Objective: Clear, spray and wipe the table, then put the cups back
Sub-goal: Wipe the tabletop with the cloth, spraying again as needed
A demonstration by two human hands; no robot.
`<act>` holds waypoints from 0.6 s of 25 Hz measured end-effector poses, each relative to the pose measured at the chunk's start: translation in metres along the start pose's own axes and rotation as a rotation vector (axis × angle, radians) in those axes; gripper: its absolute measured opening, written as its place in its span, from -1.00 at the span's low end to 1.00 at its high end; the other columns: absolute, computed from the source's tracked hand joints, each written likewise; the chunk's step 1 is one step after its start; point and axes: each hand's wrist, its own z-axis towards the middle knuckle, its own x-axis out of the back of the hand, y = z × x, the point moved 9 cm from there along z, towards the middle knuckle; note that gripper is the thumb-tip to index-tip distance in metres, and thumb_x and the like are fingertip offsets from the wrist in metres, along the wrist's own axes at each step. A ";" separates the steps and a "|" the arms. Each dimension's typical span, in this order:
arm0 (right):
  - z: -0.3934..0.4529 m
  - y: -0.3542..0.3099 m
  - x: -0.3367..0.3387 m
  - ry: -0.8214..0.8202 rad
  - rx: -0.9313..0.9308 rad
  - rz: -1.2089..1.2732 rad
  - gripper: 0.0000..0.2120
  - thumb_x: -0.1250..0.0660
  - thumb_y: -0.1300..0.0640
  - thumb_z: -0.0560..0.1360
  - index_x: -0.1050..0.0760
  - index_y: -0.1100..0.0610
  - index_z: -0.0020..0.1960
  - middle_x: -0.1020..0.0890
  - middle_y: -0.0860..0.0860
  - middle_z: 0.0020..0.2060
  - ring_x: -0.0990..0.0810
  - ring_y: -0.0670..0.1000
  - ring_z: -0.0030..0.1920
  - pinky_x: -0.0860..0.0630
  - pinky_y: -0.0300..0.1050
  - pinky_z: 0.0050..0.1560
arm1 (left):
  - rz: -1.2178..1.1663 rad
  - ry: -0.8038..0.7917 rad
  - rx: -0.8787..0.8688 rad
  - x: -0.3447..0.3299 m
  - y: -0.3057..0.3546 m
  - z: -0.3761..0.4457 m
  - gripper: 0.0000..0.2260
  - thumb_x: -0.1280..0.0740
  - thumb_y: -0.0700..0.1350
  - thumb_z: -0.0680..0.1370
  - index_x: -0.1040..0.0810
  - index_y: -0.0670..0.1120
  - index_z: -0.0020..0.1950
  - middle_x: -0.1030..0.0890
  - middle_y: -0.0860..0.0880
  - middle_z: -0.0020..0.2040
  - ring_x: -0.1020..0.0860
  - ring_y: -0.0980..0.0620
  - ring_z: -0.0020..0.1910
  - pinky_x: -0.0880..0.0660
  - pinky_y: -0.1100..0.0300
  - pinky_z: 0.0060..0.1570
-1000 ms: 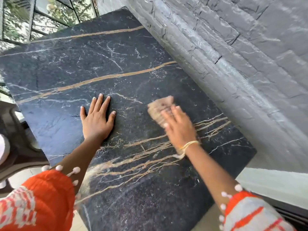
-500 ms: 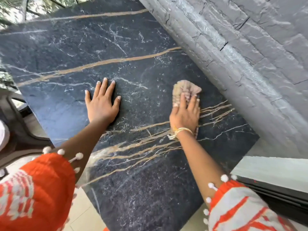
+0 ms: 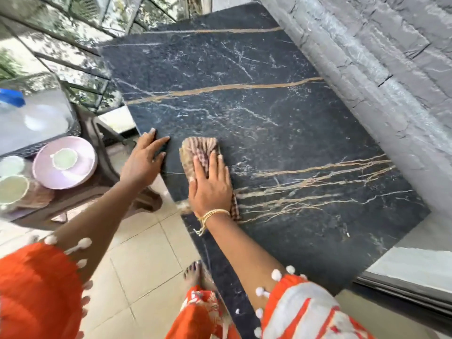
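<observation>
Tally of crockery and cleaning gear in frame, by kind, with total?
Cups: 3, on the chair, off the table
Pink plate: 1
Cloth: 1, under the right hand
Total: 5

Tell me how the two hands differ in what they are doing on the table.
The right hand lies flat on a checked cloth, pressing it onto the table; the left hand touches the table bare. The right hand sits further in on the slab, while the left hand is at its edge, fingertips on top. Both have straight fingers and point away from the person.
</observation>
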 end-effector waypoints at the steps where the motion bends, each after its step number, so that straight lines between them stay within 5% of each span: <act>1: -0.006 -0.012 -0.005 -0.022 0.070 -0.011 -0.49 -0.09 -0.04 0.53 -0.30 -0.02 0.47 -0.24 0.19 0.50 -0.18 0.22 0.50 -0.13 0.14 0.47 | -0.034 -0.004 0.001 -0.003 -0.002 -0.007 -0.57 -0.24 -0.18 0.60 -0.38 0.03 0.47 -0.18 -0.08 0.57 -0.14 -0.10 0.55 -0.16 0.01 0.50; 7: -0.012 0.007 -0.003 -0.150 0.368 -0.098 -0.50 -0.04 -0.08 0.56 -0.21 -0.11 0.50 -0.17 0.12 0.54 -0.12 0.15 0.54 -0.07 0.14 0.52 | -0.103 -0.055 0.082 -0.016 -0.001 -0.051 -0.55 -0.12 -0.08 0.65 -0.20 0.10 0.54 0.03 0.07 0.61 -0.18 -0.02 0.54 -0.31 -0.02 0.38; 10: 0.003 0.091 0.027 -0.047 0.129 -0.139 -0.51 0.01 -0.10 0.59 -0.13 -0.14 0.51 -0.12 0.09 0.55 -0.11 0.15 0.54 -0.11 0.19 0.50 | -0.204 -0.043 0.154 -0.027 0.003 -0.070 -0.56 -0.11 -0.01 0.66 -0.16 0.16 0.55 -0.02 0.01 0.60 -0.18 -0.04 0.54 -0.27 0.02 0.39; 13: 0.006 0.185 0.055 0.007 -0.175 -0.134 -0.51 0.05 -0.13 0.61 -0.08 -0.14 0.53 -0.04 0.05 0.57 -0.04 0.12 0.55 -0.07 0.17 0.52 | -0.737 -0.006 0.354 -0.047 0.002 -0.087 -0.59 -0.11 -0.04 0.67 -0.23 0.33 0.46 -0.28 0.10 0.52 -0.47 -0.04 0.31 -0.46 -0.01 0.24; 15: 0.007 0.211 0.060 0.020 -0.286 -0.120 -0.50 0.05 -0.12 0.61 -0.09 -0.11 0.54 -0.05 0.06 0.57 -0.02 0.11 0.55 -0.05 0.14 0.52 | -1.022 0.073 0.482 -0.054 0.003 -0.096 -0.59 -0.11 -0.10 0.67 -0.32 0.38 0.39 -0.32 0.13 0.49 -0.44 -0.01 0.36 -0.44 -0.16 0.29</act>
